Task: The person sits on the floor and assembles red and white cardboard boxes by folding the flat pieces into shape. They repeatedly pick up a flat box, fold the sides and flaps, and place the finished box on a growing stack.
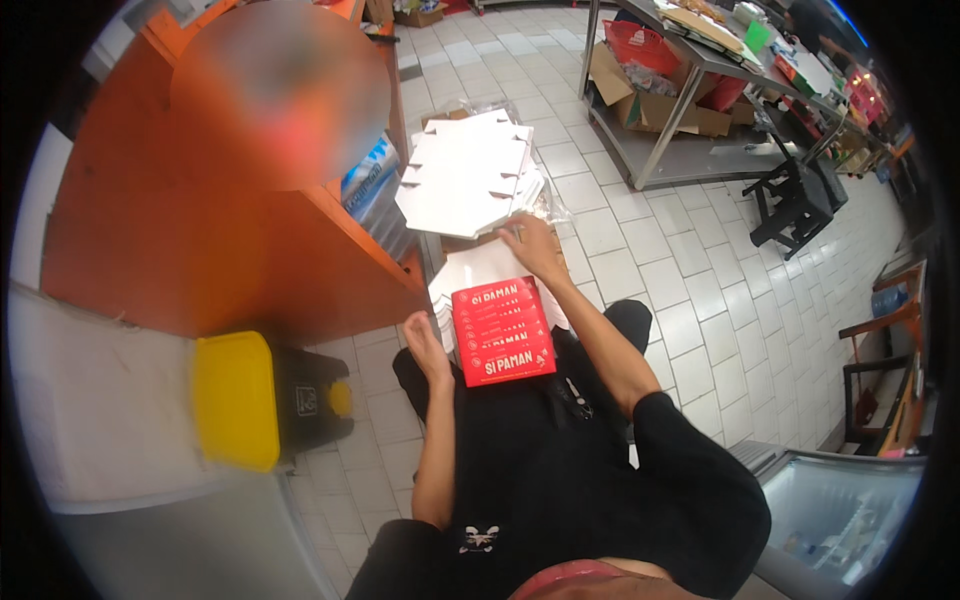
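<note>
A stack of red printed cardboard boxes [505, 335] rests in front of my lap, each box set back so its printed edge shows. My left hand [428, 346] is beside the stack's left side, fingers extended and apart, holding nothing I can see. Farther out lies a pile of flat white die-cut box blanks [465, 175] with slotted edges. My right hand [533, 245] reaches to the near right edge of that pile, thumb and fingers apart at the cardboard. More white card [478, 266] lies between the pile and the red boxes.
An orange counter [300, 250] stands at left, with plastic-wrapped packs [372, 190] on its shelf. A black bin with a yellow lid [236, 400] is near my left. At right are a steel table [660, 150], a black stool [795, 208] and a glass-topped chest [845, 515].
</note>
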### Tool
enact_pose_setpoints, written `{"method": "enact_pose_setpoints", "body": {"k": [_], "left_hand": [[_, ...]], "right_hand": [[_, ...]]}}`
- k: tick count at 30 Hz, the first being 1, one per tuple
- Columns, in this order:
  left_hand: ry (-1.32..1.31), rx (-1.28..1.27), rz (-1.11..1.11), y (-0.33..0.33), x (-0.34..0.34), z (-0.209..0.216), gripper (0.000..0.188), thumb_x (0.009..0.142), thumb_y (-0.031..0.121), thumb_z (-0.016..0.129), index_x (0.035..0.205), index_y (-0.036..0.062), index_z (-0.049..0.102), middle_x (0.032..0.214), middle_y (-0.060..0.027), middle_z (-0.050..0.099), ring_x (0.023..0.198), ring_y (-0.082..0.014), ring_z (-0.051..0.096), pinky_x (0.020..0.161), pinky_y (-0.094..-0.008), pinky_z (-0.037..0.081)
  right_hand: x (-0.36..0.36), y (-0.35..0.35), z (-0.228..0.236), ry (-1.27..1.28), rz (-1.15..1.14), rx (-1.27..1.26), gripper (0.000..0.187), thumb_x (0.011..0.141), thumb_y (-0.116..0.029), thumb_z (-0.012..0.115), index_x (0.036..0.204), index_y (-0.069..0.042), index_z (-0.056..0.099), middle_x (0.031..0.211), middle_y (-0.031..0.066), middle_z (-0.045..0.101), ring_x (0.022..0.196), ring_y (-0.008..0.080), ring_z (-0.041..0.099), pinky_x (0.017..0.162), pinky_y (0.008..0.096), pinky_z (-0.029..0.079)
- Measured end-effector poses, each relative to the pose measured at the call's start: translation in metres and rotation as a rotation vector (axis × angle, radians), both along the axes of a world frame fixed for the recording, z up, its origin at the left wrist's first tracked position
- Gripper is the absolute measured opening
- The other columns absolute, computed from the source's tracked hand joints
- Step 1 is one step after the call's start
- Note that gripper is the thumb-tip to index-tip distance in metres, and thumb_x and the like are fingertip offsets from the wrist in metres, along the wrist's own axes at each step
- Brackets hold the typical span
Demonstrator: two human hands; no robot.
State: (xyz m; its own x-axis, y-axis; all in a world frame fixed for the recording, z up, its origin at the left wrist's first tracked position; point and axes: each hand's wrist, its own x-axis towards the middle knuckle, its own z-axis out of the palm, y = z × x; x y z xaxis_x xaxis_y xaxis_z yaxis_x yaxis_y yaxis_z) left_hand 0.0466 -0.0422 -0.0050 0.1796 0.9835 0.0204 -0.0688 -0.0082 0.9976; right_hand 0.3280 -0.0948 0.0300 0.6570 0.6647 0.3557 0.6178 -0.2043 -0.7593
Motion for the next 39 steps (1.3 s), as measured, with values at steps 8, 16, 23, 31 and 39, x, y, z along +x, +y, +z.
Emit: {"method": "enact_pose_setpoints", "body": {"k": [8,16,23,31,39], "left_hand": [[0.155,0.146,-0.16,-0.037,-0.019,0.021,0.024,0.102,0.019,0.057,0.117,-0.0006,0.058,0.116,-0.0123,0.063,0.112,-0.0221,0.06,0.096,-0.0359,0.048],[0.039,-0.127,-0.238,-0.047,-0.047,0.032,0.018,0.103,0.016,0.056,0.112,0.0,0.058,0.113,-0.0116,0.065,0.11,-0.0184,0.061,0.099,-0.0314,0.046],[0.002,-0.071,-0.243,-0.029,-0.037,0.057,0.024,0.104,0.024,0.055,0.115,0.0024,0.06,0.115,-0.0113,0.066,0.105,-0.0186,0.062,0.094,-0.032,0.047],[-1.073,-0.734,-1.104,0.012,0.028,0.179,0.062,0.097,0.043,0.06,0.143,0.0056,0.043,0.142,-0.0141,0.052,0.127,-0.0333,0.052,0.106,-0.0443,0.043],[-0.704,-0.796,-1.17,0.006,0.012,0.134,0.076,0.088,0.04,0.074,0.145,0.0039,0.038,0.138,-0.0156,0.052,0.124,-0.0294,0.055,0.101,-0.0478,0.049]], "right_hand": [[0.006,0.131,0.024,-0.389,0.195,-0.774,0.092,0.065,-0.067,0.081,0.125,0.001,0.064,0.134,0.0251,0.058,0.126,0.0399,0.055,0.102,0.0461,0.048],[0.06,0.134,0.031,-0.186,0.377,-0.568,0.031,0.087,-0.035,0.066,0.108,-0.012,0.074,0.103,0.0203,0.072,0.094,0.0375,0.07,0.085,0.0463,0.055],[0.018,0.05,0.151,-0.197,0.073,0.267,0.028,0.092,-0.006,0.054,0.12,-0.008,0.055,0.087,0.0228,0.068,0.077,0.0405,0.068,0.067,0.0442,0.053],[-0.009,-0.188,0.181,-0.117,0.611,0.033,0.032,0.082,0.009,0.065,0.105,-0.01,0.075,0.113,0.0066,0.072,0.11,0.027,0.066,0.096,0.0399,0.052],[-0.004,-0.246,0.21,-0.512,0.539,-0.002,0.026,0.075,0.003,0.075,0.095,-0.015,0.077,0.117,-0.0003,0.072,0.122,0.0235,0.061,0.101,0.045,0.051]]}}
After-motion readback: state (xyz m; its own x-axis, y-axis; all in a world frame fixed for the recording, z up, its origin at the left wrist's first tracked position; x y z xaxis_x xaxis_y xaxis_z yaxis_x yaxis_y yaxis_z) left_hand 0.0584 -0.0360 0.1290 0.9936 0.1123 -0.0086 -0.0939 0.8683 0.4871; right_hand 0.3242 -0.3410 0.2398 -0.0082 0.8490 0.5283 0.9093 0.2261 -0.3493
